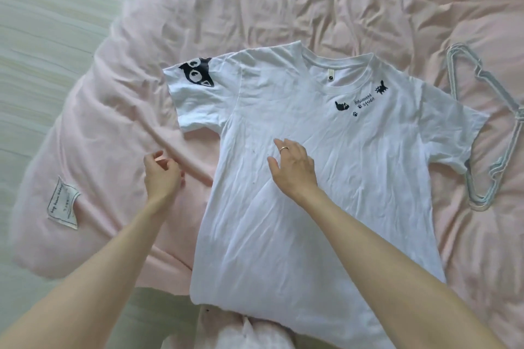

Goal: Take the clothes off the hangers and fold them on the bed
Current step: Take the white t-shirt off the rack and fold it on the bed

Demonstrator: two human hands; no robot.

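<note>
A white T-shirt point(326, 178) with small black cat prints lies spread flat, front up, on the pink bedcover point(255, 3). Its collar points away from me and its hem hangs near the bed's front edge. A black cat face shows on the left sleeve point(195, 76). My right hand point(292, 167), with a ring on it, rests palm down on the shirt's middle, fingers spread. My left hand point(161, 173) hovers over the bedcover just left of the shirt, fingers loosely curled and holding nothing.
A stack of pale grey hangers point(493, 133) lies on the bedcover to the right of the shirt, partly under its right sleeve. A white care label point(63, 202) sticks out of the cover at the left. Light floor point(42, 22) shows beyond the bed's left edge.
</note>
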